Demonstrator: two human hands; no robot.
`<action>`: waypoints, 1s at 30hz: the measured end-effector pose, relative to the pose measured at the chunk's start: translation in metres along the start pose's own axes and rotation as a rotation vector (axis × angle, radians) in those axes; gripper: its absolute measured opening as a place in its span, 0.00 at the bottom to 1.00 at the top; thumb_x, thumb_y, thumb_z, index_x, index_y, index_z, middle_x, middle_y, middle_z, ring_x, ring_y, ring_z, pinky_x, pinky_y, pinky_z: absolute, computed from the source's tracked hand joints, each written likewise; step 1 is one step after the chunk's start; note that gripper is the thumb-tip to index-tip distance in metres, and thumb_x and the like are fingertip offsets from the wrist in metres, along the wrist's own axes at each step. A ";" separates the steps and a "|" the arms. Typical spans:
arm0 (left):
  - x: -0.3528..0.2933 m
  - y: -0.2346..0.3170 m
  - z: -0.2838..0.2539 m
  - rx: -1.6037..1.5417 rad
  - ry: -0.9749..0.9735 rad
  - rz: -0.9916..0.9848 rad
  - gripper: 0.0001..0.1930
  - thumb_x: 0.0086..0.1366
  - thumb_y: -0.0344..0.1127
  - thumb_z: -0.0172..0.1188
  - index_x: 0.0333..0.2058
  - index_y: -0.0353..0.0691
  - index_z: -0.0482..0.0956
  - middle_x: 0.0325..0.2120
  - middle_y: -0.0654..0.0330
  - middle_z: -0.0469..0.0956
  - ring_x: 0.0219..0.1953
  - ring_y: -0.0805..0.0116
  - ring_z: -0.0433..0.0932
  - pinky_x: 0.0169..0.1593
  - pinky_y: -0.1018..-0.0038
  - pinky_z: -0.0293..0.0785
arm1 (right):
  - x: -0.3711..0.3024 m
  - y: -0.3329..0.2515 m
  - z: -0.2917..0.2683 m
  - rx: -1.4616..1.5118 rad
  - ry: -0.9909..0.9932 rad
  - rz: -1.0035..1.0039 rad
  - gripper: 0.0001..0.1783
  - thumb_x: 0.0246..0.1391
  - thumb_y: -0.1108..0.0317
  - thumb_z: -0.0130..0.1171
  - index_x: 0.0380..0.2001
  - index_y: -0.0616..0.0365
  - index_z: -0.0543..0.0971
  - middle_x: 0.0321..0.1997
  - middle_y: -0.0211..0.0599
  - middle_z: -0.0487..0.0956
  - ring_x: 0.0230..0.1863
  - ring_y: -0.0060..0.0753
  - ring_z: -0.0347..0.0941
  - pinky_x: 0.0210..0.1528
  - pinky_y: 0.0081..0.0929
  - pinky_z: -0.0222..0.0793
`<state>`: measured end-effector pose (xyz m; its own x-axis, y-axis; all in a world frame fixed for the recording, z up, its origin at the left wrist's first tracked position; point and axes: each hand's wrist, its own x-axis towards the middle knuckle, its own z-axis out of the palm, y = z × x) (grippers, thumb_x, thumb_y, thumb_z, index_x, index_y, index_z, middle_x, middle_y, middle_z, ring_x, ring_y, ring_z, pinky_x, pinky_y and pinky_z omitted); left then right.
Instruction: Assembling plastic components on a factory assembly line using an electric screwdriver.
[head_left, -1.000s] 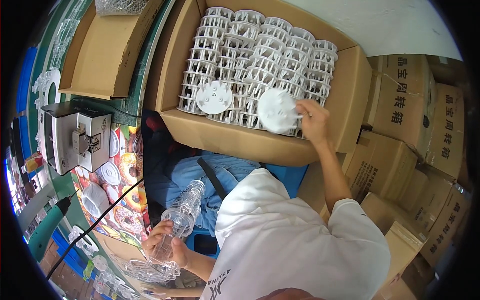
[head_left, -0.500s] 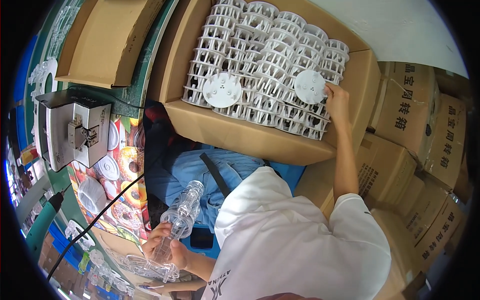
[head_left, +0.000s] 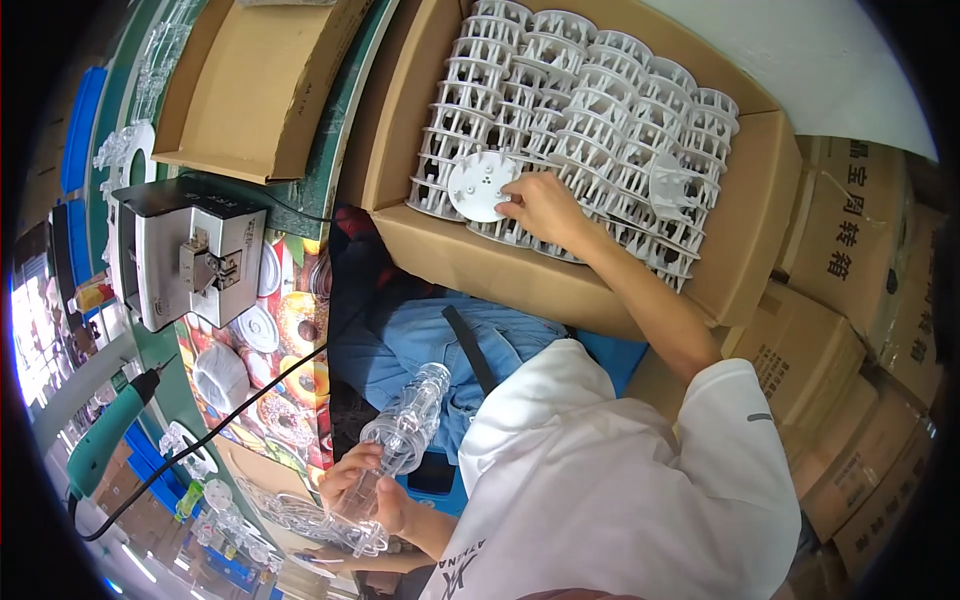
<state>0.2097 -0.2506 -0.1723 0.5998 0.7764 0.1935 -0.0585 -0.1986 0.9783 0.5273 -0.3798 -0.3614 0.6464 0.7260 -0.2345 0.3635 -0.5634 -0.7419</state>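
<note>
Disc (head_left: 483, 187), white and pegged, leaning on the near left of the stacks (head_left: 600, 110) inside the big carton (head_left: 765, 215), and here's the right hand (head_left: 550, 208) right at its edge! Thumb and fingertips sit close together on the disc's right rim; whether that grip actually pinches it, I cannot tell. Over to the right a second disc (head_left: 668, 187) tilts against the white columns, well apart from the hand. Down below, the left hand (head_left: 392, 508) has its grip wrapped round a clear tube (head_left: 402, 440), slanting up and to the right, just in front of the blue jeans (head_left: 400, 335). Left of that, the green table (head_left: 158, 345): a shallow tray (head_left: 225, 90) at the far end, a silver machine (head_left: 232, 255) next, then a bright food-print mat (head_left: 300, 320) crossed by a black cord (head_left: 265, 390). A green driver (head_left: 110, 435) pokes in at the left, and brown boxes (head_left: 845, 200) pile up far right.
</note>
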 end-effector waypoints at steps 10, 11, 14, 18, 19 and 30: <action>0.008 -0.009 0.014 -0.007 -0.016 0.036 0.20 0.51 0.30 0.64 0.41 0.36 0.65 0.29 0.49 0.72 0.34 0.57 0.72 0.43 0.59 0.71 | -0.055 -0.049 -0.046 0.001 0.507 -0.437 0.09 0.41 0.78 0.64 0.30 0.65 0.78 0.28 0.40 0.76 0.24 0.37 0.71 0.25 0.27 0.68; 0.010 -0.007 0.019 -0.001 0.014 0.024 0.19 0.50 0.29 0.65 0.38 0.35 0.65 0.27 0.48 0.72 0.32 0.58 0.73 0.42 0.59 0.72 | -0.063 -0.054 -0.047 0.074 0.517 -0.358 0.09 0.45 0.74 0.63 0.33 0.64 0.78 0.30 0.39 0.77 0.25 0.32 0.71 0.27 0.24 0.67; 0.017 -0.005 0.029 -0.023 0.055 0.059 0.18 0.48 0.27 0.67 0.34 0.32 0.66 0.24 0.47 0.73 0.28 0.58 0.75 0.38 0.60 0.75 | -0.074 -0.067 -0.049 1.186 0.326 0.147 0.09 0.50 0.74 0.57 0.36 0.63 0.76 0.30 0.37 0.77 0.26 0.28 0.69 0.29 0.23 0.64; 0.019 -0.006 0.029 -0.043 0.009 0.115 0.16 0.46 0.24 0.65 0.32 0.28 0.68 0.22 0.47 0.74 0.25 0.59 0.77 0.33 0.64 0.77 | -0.067 -0.087 -0.046 2.209 0.020 0.213 0.15 0.50 0.77 0.48 0.43 0.63 0.71 0.32 0.33 0.72 0.28 0.24 0.63 0.31 0.23 0.59; 0.018 -0.003 0.029 -0.062 -0.022 0.093 0.15 0.45 0.24 0.65 0.31 0.28 0.68 0.22 0.47 0.75 0.25 0.59 0.77 0.33 0.63 0.77 | -0.068 -0.094 -0.040 2.237 -0.014 0.195 0.16 0.50 0.75 0.48 0.44 0.63 0.70 0.32 0.33 0.70 0.29 0.24 0.61 0.32 0.23 0.58; 0.034 0.007 0.008 0.152 -0.196 0.060 0.15 0.44 0.35 0.68 0.28 0.35 0.73 0.22 0.57 0.76 0.24 0.67 0.76 0.30 0.74 0.73 | -0.079 -0.174 -0.037 2.137 -0.371 0.001 0.15 0.52 0.74 0.50 0.44 0.61 0.70 0.32 0.31 0.69 0.29 0.23 0.59 0.32 0.21 0.56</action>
<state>0.2356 -0.2305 -0.1594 0.7428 0.6329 0.2185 0.0129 -0.3397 0.9404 0.4376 -0.3537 -0.1910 0.4263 0.8969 -0.1179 -0.9045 0.4213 -0.0656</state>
